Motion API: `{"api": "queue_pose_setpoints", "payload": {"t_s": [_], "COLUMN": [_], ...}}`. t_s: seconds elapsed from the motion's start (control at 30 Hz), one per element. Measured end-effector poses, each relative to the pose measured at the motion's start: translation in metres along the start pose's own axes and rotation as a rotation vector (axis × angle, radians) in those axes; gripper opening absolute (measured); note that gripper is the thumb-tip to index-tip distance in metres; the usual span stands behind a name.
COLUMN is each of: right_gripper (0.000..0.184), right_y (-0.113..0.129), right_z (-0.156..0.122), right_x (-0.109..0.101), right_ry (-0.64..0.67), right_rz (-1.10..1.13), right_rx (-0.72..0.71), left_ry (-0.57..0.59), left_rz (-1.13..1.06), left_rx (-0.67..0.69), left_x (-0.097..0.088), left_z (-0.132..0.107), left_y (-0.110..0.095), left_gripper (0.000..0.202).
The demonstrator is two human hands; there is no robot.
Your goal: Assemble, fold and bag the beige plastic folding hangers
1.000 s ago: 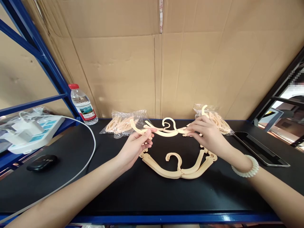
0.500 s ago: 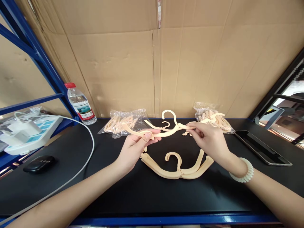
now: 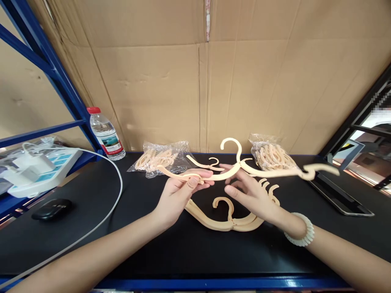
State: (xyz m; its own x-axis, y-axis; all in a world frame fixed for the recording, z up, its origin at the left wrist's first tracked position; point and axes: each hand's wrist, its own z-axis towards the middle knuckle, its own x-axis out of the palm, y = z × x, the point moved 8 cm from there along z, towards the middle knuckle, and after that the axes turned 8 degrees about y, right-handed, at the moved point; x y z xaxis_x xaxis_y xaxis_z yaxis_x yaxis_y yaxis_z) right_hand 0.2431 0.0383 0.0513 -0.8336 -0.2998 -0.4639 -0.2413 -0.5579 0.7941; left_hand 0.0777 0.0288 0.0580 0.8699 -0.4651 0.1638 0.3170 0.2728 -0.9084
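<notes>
A cream plastic folding hanger [image 3: 275, 172] is held up over the table, its hook upward and its arms spread to either side. My left hand [image 3: 180, 189] is closed around its left arm, thumb in front. My right hand [image 3: 252, 193] is beside the hanger's middle joint, thumb and fingers apart; its fingertips pass behind the hanger, so whether they touch it I cannot tell. Below, several similar hangers [image 3: 210, 221] lie together on the table, partly covered by my right hand. Another small hanger [image 3: 200, 163] lies behind the held one.
Two clear plastic bags of hanger parts, a left bag [image 3: 159, 158] and a right bag [image 3: 273, 156], lie along the cardboard wall [image 3: 152, 89]. A water bottle [image 3: 106, 134], a black mouse [image 3: 51, 209], a white cable [image 3: 117, 203] and a power strip [image 3: 58, 167] are left; a tablet [image 3: 339, 197] is right.
My right hand has let go of the hanger's right arm and moved left toward the middle joint. That arm now stretches farther right and lower. My left hand keeps its grip.
</notes>
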Motion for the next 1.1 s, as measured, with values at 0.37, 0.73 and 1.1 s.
{"api": "queue_pose_setpoints", "payload": {"t_s": [0.37, 0.73, 1.1], "right_gripper": [0.023, 0.018, 0.016], "right_y": [-0.005, -0.016, -0.015], "right_z": [0.001, -0.006, -0.013], "right_x": [0.026, 0.02, 0.021], "right_ry": [0.042, 0.079, 0.09], "right_rz": [0.508, 0.619, 0.717], "right_rx": [0.13, 0.204, 0.22], "left_ry": [0.109, -0.223, -0.099], "left_rz": [-0.079, -0.236, -0.157], "left_rx": [-0.159, -0.283, -0.354], "left_x": [0.027, -0.012, -0.011], "left_z": [-0.01, -0.011, -0.008], "left_y": [0.019, 0.034, 0.037], "left_gripper": [0.027, 0.027, 0.019]}}
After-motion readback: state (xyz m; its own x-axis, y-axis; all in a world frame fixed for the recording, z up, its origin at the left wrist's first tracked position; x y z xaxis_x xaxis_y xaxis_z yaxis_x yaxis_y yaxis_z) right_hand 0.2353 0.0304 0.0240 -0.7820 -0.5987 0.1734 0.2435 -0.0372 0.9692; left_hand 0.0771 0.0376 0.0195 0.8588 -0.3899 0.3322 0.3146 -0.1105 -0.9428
